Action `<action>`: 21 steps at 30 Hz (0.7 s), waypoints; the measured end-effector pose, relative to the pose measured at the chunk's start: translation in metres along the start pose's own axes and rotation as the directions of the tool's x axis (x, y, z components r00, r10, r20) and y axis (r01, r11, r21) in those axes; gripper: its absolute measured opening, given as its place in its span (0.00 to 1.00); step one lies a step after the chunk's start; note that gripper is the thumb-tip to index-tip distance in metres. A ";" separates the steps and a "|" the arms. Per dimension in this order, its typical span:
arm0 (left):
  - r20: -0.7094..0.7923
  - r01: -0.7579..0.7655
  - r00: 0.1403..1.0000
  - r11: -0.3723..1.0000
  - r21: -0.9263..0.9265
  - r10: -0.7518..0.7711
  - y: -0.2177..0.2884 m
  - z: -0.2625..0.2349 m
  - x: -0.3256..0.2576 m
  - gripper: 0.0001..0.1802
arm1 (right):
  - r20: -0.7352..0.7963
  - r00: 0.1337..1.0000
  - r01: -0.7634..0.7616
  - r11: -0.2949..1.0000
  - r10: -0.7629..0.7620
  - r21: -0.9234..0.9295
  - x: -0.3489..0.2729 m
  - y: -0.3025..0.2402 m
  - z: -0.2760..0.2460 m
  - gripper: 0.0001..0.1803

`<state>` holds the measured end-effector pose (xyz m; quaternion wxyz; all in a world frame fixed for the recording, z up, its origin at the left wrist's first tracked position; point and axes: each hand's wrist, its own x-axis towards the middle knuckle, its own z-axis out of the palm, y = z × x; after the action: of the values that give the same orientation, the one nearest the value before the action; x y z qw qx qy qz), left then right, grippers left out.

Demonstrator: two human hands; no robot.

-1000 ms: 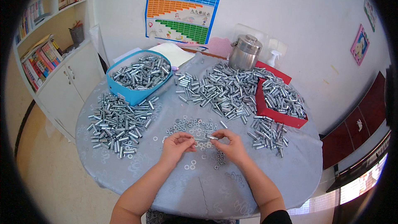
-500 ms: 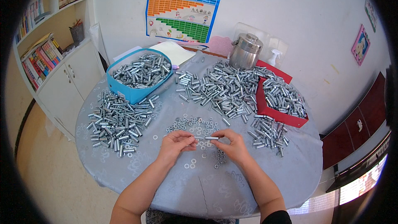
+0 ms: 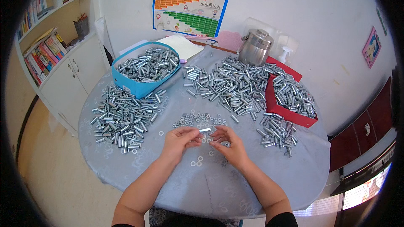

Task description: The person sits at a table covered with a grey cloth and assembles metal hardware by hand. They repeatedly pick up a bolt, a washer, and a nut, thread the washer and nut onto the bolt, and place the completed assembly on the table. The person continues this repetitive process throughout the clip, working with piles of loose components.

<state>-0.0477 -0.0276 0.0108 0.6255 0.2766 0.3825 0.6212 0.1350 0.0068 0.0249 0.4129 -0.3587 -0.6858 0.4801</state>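
Now the metal tube (image 3: 205,130) is pinched by the left hand (image 3: 177,141) alone above the bench (image 3: 189,189); the right hand (image 3: 233,146) has been opened just beside it, so support is left to one grip.

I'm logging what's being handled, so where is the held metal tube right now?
In the head view, the tube is near the middle, pinched by the left hand, just left of the right hand, over the table.

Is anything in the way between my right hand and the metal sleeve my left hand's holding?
Nothing visible: the metal sleeve points its free end toward the right hand. Loose washers lie below on the tablecloth.
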 end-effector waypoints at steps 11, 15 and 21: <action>-0.053 0.038 0.998 0.999 0.012 -0.037 0.000 0.000 0.001 0.09 | 0.510 0.842 0.455 0.738 -0.175 -0.499 -0.006 0.007 0.003 0.10; -0.049 0.044 0.998 0.999 0.031 -0.043 -0.001 0.002 0.001 0.08 | 0.508 0.853 0.392 0.788 -0.119 -0.474 -0.005 0.014 0.002 0.08; -0.036 0.067 0.997 0.997 0.027 -0.066 -0.003 0.001 0.001 0.08 | -0.016 0.989 -0.147 0.989 0.147 -0.023 0.000 0.013 -0.011 0.07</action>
<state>-0.0456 -0.0269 0.0087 0.6350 0.2617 0.4112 0.5993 0.1466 0.0148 0.0145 0.3771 -0.4166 -0.6602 0.4984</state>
